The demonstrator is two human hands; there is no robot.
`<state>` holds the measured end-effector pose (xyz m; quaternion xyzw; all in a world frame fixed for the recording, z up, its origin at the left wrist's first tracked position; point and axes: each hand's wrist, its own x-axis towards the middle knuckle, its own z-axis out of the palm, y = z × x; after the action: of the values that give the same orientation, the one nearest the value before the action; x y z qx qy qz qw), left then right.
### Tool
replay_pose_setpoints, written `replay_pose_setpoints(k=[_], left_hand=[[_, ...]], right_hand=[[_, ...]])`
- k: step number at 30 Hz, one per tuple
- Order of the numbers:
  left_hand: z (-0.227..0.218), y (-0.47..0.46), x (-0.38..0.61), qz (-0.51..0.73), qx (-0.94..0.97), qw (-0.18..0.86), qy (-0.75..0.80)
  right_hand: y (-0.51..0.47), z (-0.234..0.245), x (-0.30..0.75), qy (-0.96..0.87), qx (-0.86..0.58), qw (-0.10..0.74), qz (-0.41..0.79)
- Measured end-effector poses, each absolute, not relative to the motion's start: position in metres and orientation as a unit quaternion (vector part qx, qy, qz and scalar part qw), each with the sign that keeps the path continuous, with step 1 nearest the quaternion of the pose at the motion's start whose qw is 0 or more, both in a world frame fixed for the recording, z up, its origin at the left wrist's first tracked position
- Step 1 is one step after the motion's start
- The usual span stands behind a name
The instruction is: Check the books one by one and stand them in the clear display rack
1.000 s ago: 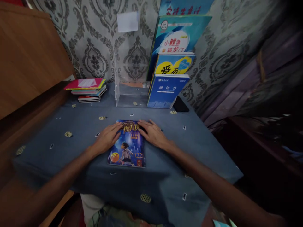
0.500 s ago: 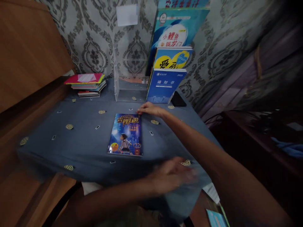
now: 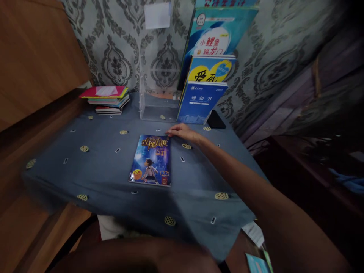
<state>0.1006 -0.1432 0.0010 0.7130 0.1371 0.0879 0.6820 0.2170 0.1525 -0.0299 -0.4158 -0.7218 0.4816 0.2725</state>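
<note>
A blue and purple comic-style book (image 3: 150, 161) lies flat near the front of the cloth-covered table, its cover up with yellow lettering and a running figure. My right hand (image 3: 182, 132) reaches in from the right, its closed fingertips at the book's top right corner. Low in the view my left hand (image 3: 187, 259) is dark and smeared by motion, below the table's front edge; its fingers cannot be made out.
A clear acrylic rack (image 3: 159, 113) stands at the back, with upright books (image 3: 201, 102) in its right side. A phone-like black slab (image 3: 216, 119) lies beside it. Stacked books (image 3: 109, 100) sit back left. A teal book (image 3: 256, 263) is low at right.
My left hand has dropped from over the table's front edge to the bottom of the view. The right hand stays at the book's corner; the view has shifted slightly.
</note>
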Motion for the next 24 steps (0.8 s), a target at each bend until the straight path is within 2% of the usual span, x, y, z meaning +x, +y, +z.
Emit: replay_pose_setpoints(k=[1,2,4,7,9,15,24], left_hand=[[0.002,-0.137,0.087,0.098,0.728,0.665,0.135],[0.003,-0.129,0.072,0.146,0.778,0.587,0.172],[0.001,-0.115,0.044,0.22,0.853,0.358,0.309],[-0.009,-0.096,0.014,0.193,0.907,0.083,0.365],[-0.017,-0.087,0.005,0.17,0.918,-0.011,0.358],[-0.023,-0.071,0.005,0.168,0.916,-0.086,0.354],[-0.02,-0.036,0.004,0.136,0.911,-0.113,0.373]], right_hand=[[0.149,-0.034,0.217,-0.716,-0.417,0.293,0.478],[0.146,-0.038,0.216,-0.71,-0.416,0.312,0.476],[0.141,-0.045,0.217,-0.697,-0.41,0.34,0.48],[0.137,-0.051,0.216,-0.683,-0.409,0.352,0.492],[0.136,-0.051,0.216,-0.68,-0.412,0.353,0.492],[0.144,-0.045,0.212,-0.703,-0.392,0.335,0.489],[0.167,-0.054,0.203,-0.739,-0.369,0.359,0.435]])
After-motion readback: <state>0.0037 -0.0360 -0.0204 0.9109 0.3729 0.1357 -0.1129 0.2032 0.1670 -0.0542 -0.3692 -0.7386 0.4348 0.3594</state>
